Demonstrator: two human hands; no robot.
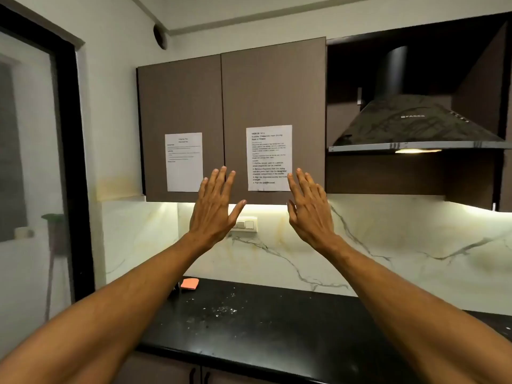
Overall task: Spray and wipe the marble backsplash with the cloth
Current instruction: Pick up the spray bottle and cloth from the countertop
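Observation:
The white marble backsplash (pixel 388 245) with grey and yellowish veins runs behind the black counter (pixel 263 322). A folded orange cloth (pixel 189 284) lies at the counter's back left, against the backsplash. My left hand (pixel 213 209) and my right hand (pixel 307 209) are both raised in front of the wall cupboard, fingers straight and spread, backs toward me, holding nothing. They are apart from each other and well above the cloth. No spray bottle is in view.
Brown wall cupboards (pixel 232 106) carry two taped paper sheets (pixel 268 157). A black chimney hood (pixel 415 126) hangs at the right. A switch plate (pixel 245 224) sits on the backsplash. White specks litter the counter. A dark-framed doorway (pixel 69 162) stands at the left.

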